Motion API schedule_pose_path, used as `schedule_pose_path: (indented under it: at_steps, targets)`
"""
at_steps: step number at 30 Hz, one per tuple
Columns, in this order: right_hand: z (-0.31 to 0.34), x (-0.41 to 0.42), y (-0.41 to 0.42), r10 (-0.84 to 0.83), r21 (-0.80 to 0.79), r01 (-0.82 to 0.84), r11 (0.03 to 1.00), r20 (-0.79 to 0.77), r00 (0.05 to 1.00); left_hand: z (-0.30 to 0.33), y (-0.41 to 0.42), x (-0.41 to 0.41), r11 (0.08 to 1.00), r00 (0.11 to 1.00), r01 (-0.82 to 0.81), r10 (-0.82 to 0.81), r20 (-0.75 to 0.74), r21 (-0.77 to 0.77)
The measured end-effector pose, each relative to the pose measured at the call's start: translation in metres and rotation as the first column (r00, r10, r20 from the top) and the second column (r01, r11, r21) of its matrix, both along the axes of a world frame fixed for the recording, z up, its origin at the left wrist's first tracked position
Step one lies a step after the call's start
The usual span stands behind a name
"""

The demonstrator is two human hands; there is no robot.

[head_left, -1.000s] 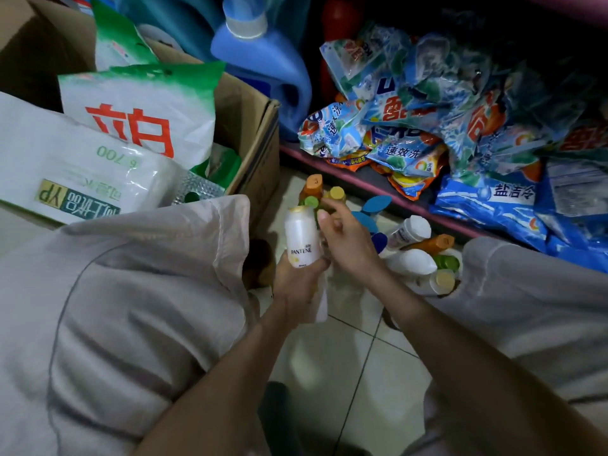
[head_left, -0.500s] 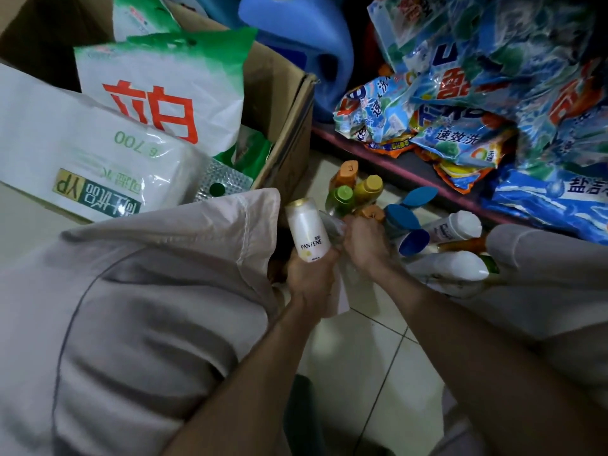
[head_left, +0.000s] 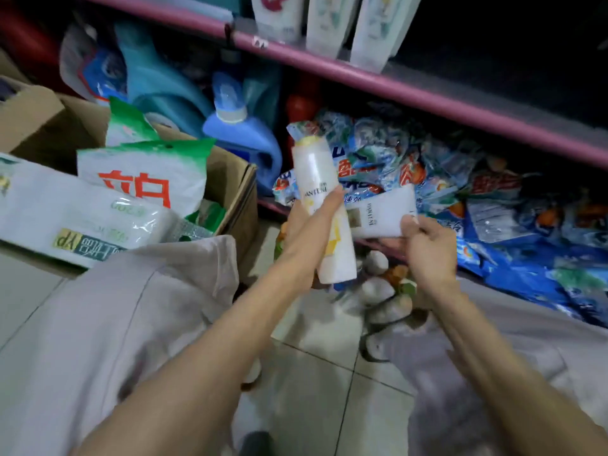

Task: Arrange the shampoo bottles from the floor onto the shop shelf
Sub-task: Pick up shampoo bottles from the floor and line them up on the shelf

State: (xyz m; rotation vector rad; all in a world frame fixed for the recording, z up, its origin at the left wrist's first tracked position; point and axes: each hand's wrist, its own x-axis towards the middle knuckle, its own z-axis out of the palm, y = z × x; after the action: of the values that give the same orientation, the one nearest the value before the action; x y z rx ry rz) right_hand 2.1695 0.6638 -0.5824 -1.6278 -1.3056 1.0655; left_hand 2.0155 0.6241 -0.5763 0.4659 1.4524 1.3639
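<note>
In your left hand: the upright white bottle [head_left: 324,205], yellow cap up, raised in front of the lower shelf; left hand [head_left: 307,232] wraps its middle from behind, thumb across the front.
In your right hand: the second white bottle [head_left: 383,212], lying sideways, just right of the first and close to touching it; right hand [head_left: 427,245] pinches its near end, thumb on top.
Below both hands: the remaining bottles [head_left: 385,291] lie heaped on the floor tiles, white bodies with orange and green caps; blurred, count not readable.
Handling, judged: rigid plastic, smooth and likely a little slippery; moderate weight if full; not fragile. Grip round the mid-body, not the cap. Your pinch on the sideways bottle looks the weaker hold; take more of its body before you lift it higher.
Writing on the held bottles: "PANTENE" on both; smaller print unreadable.
Above your hands: the pink-edged shelf [head_left: 411,90] with three tall white bottles [head_left: 329,21] standing in a row; judged the destination, with bare space to their right.
Beyond your hands: detergent bags [head_left: 493,199], blue and orange, Chinese print, mostly blurred.
Left of your left hand: cardboard box [head_left: 230,182] holding a white-green bag [head_left: 144,179] with large red characters; a pack marked "VP" [head_left: 62,238] seen upside down.
</note>
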Motion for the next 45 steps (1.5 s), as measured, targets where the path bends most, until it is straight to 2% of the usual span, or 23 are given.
schedule_pose_path:
  at_steps: [3, 5, 7, 9, 13, 16, 20, 22, 24, 26, 28, 29, 31, 34, 41, 45]
  targets:
    - [0.076, 0.037, -0.003, -0.142, 0.073, 0.177, 0.982, -0.346, 0.927, 0.069, 0.019, -0.013, 0.958, 0.989, 0.143, -0.148, 0.005, 0.25]
    - [0.12, 0.054, -0.006, -0.17, 0.089, 0.247, 0.965, -0.503, 0.848, 0.104, 0.027, -0.02, 0.911, 0.984, 0.174, -0.173, -0.037, 0.373]
    - [0.151, 0.069, -0.004, -0.203, 0.049, 0.302, 0.952, -0.639, 0.742, 0.117, 0.031, -0.024, 0.864, 0.985, 0.169, -0.168, -0.046, 0.474]
    - [0.172, 0.082, 0.005, -0.256, -0.049, 0.328, 0.943, -0.739, 0.623, 0.118, 0.03, -0.025, 0.858, 0.99, 0.129, -0.139, -0.016, 0.498]
    - [0.193, 0.096, 0.042, -0.359, -0.235, 0.298, 0.925, -0.796, 0.487, 0.117, 0.029, -0.021, 0.859, 0.993, 0.033, -0.085, 0.079, 0.511]
    - [0.19, 0.096, 0.066, -0.435, -0.303, 0.335, 0.892, -0.777, 0.455, 0.116, 0.029, -0.02, 0.825, 0.995, 0.092, -0.1, -0.016, 0.558]
    - [0.176, 0.092, 0.08, -0.485, -0.369, 0.358, 0.858, -0.812, 0.324, 0.11, 0.028, -0.017, 0.813, 0.98, 0.196, -0.137, -0.148, 0.548]
    - [0.175, 0.083, 0.079, -0.474, -0.362, 0.362, 0.859, -0.829, 0.297, 0.108, 0.027, -0.016, 0.8, 0.968, 0.24, -0.151, -0.202, 0.55]
    - [0.178, 0.069, 0.074, -0.464, -0.374, 0.291, 0.88, -0.807, 0.366, 0.107, 0.028, -0.014, 0.789, 0.954, 0.279, -0.165, -0.249, 0.548]
    - [0.186, 0.046, 0.06, -0.345, -0.357, 0.1, 0.929, -0.733, 0.587, 0.105, 0.028, -0.012, 0.789, 0.941, 0.307, -0.171, -0.291, 0.532]
    - [0.197, 0.023, 0.046, 0.002, -0.178, -0.126, 0.976, -0.57, 0.821, 0.106, 0.027, -0.008, 0.791, 0.917, 0.332, -0.143, -0.373, 0.513]
    - [0.204, 0.012, 0.04, 0.201, -0.026, -0.237, 0.971, -0.446, 0.872, 0.107, 0.026, -0.007, 0.791, 0.898, 0.348, -0.127, -0.421, 0.503]
    - [0.221, -0.008, 0.03, 0.461, 0.218, -0.418, 0.882, -0.205, 0.864, 0.107, 0.022, -0.003, 0.787, 0.858, 0.381, -0.105, -0.503, 0.486]
    - [0.238, -0.026, 0.016, 0.554, 0.33, -0.528, 0.783, 0.016, 0.832, 0.108, 0.015, 0.003, 0.769, 0.831, 0.412, -0.096, -0.548, 0.489]
    - [0.247, -0.021, 0.003, 0.588, 0.381, -0.573, 0.726, 0.089, 0.804, 0.115, 0.003, 0.007, 0.74, 0.84, 0.413, -0.085, -0.536, 0.531]
    - [0.24, -0.017, 0.005, 0.558, 0.415, -0.554, 0.722, 0.125, 0.821, 0.115, -0.001, 0.009, 0.745, 0.83, 0.416, -0.076, -0.553, 0.522]
